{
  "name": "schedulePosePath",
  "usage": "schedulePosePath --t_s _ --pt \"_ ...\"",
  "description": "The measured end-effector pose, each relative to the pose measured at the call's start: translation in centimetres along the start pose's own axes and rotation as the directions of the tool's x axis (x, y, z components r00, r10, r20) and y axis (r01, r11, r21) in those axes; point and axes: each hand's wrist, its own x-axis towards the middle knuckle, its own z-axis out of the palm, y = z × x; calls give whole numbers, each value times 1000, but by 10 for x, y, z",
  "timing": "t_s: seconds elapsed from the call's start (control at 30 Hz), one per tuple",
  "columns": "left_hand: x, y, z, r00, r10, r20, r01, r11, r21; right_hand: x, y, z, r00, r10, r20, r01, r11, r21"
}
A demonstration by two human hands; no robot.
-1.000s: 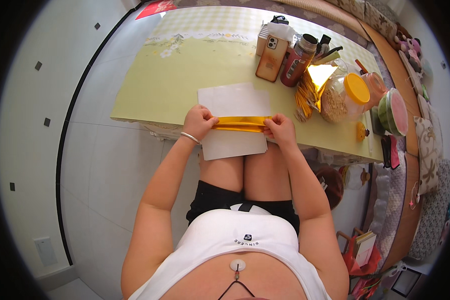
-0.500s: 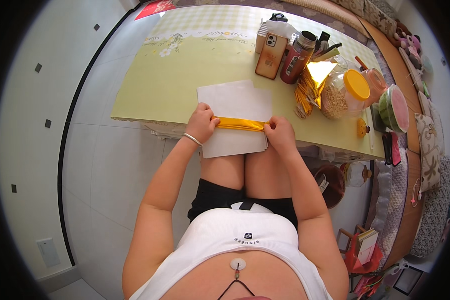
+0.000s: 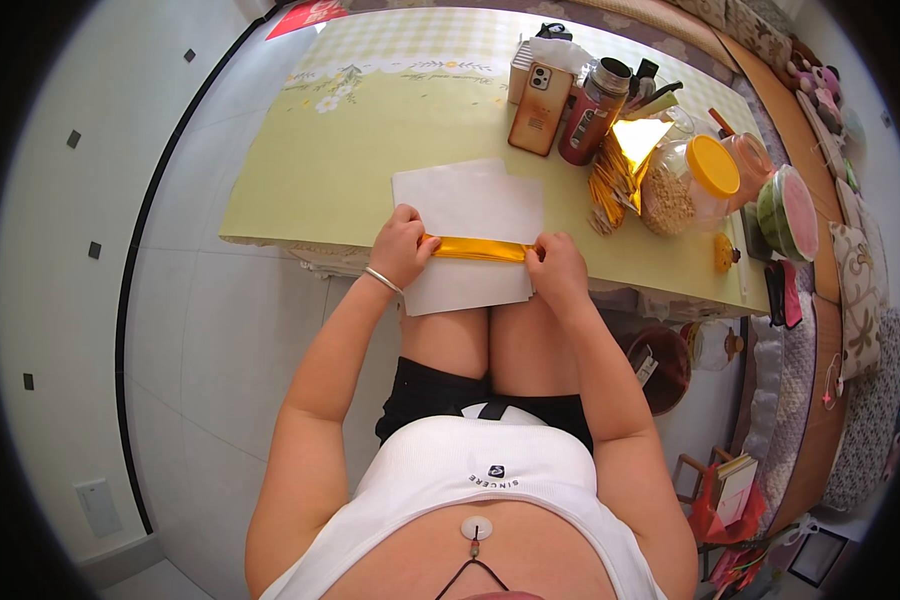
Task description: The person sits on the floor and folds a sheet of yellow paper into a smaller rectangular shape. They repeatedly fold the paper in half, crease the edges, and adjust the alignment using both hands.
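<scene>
A folded strip of shiny gold paper (image 3: 480,248) stretches sideways between my two hands. My left hand (image 3: 401,246), with a pale bangle at the wrist, pinches its left end. At the right end, the fingers of my right hand (image 3: 557,268) are closed on it too. Beneath the strip lie white paper sheets (image 3: 470,200), partly on the table and partly over its near edge above my thighs. Further right on the table, a bundle of folded gold paper (image 3: 615,182) rests beside a gold sheet (image 3: 640,145).
Behind the sheets stand a phone (image 3: 540,110) and a dark red flask (image 3: 595,112). To the right are a jar with a yellow lid (image 3: 692,185), a cut watermelon (image 3: 790,215) and a small yellow figure (image 3: 725,252). A brown bin (image 3: 660,370) sits below the table's right side.
The gold strip looks a little flatter and straighter between my hands. Both hands keep nearly the same place, the right one shifted very slightly.
</scene>
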Motion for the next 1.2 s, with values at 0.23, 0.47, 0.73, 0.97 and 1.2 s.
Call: schedulePosePath --t_s 0.23,0.47,0.73,0.97,1.2 --pt "-2 -1 0 999 31 -9 -31 1000 -3 -1 -5 2 999 8 -37 -9 999 -32" --pt "-5 0 -2 998 65 -13 -65 998 1 0 -9 4 999 34 -38 -37 996 -80" --pt "-3 -3 0 995 98 12 -99 993 62 0 -16 3 997 26 -76 -37 988 -149" --pt "0 2 -1 995 98 13 -98 993 67 -3 -2 27 740 -670 -65 616 713 -335" --pt "-3 4 -3 998 25 -59 -20 996 92 -25 -6 37 819 -548 169 574 786 -231"
